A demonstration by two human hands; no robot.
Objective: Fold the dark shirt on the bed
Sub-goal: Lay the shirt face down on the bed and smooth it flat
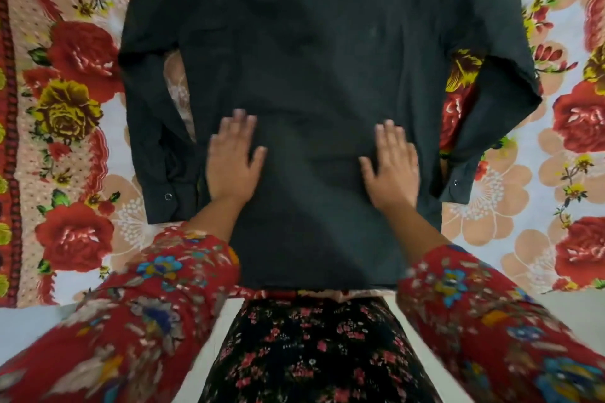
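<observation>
The dark shirt (324, 52) lies spread flat on the bed, back side up, its hem toward me at the bed's near edge. Its two long sleeves hang down along either side, cuffs with snap buttons near the lower left and lower right. My left hand (233, 159) rests palm down on the shirt's lower left part, fingers apart. My right hand (391, 167) lies flat on the lower right part, fingers apart too. Neither hand grips the cloth. Both hands look slightly blurred.
The bed is covered by a floral bedsheet (75, 114) with red and yellow roses. A patterned red border runs down the far left. The bed's near edge sits just past the shirt hem, against my body.
</observation>
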